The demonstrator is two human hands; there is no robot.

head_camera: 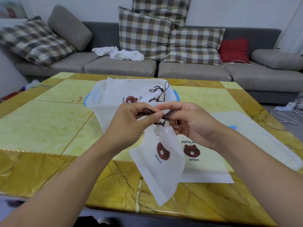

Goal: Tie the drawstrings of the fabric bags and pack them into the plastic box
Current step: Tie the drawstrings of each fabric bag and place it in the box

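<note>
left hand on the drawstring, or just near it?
Touching. The head view shows the left hand pinching the dark drawstring between thumb and fingers, above the hanging bag.

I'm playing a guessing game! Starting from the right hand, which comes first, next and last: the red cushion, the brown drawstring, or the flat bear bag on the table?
1. Brown drawstring: pinched in the right hand itself.
2. Flat bear bag: lying on the table just below that hand.
3. Red cushion: far back on the sofa, to the right.
</note>
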